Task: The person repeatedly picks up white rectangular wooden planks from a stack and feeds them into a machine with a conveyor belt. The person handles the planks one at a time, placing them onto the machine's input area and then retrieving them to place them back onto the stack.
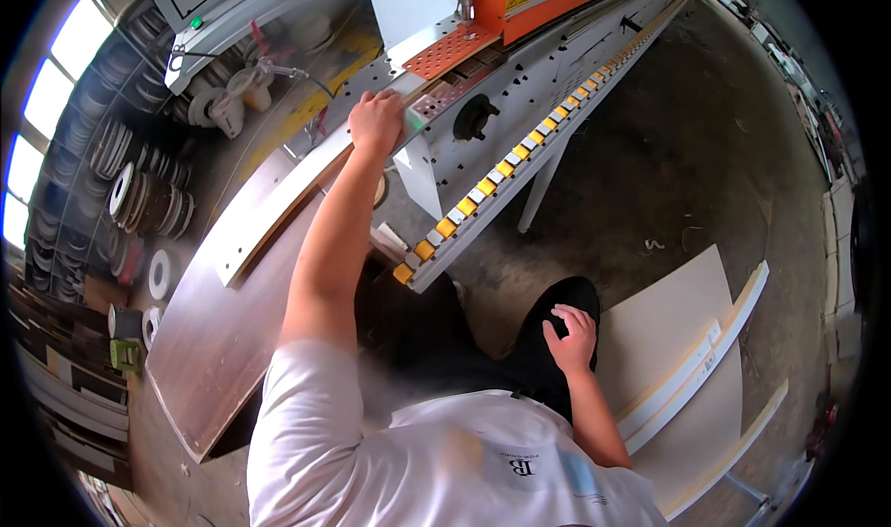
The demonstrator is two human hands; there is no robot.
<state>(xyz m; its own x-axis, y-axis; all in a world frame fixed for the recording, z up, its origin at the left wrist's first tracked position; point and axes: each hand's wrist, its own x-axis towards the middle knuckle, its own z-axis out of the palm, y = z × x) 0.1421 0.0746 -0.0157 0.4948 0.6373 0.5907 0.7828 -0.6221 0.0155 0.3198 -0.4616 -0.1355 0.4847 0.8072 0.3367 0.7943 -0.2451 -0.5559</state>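
My left hand (pixel 376 123) reaches forward and is closed over the far end of a long narrow white strip board (pixel 269 211). It holds the board at the infeed of an edge-banding machine (pixel 520 81). The strip lies slanted across a brown panel (pixel 209 341) in front of me. My right hand (pixel 571 337) rests on my right thigh in black trousers, fingers loosely apart and holding nothing.
A track of yellow and white pads (pixel 501 169) runs along the machine's front, and orange covers (pixel 487 2) sit above it. Rolls of edge tape (pixel 139 193) fill shelves at the left. White panels and strips (pixel 691 341) are stacked on the concrete floor at the right.
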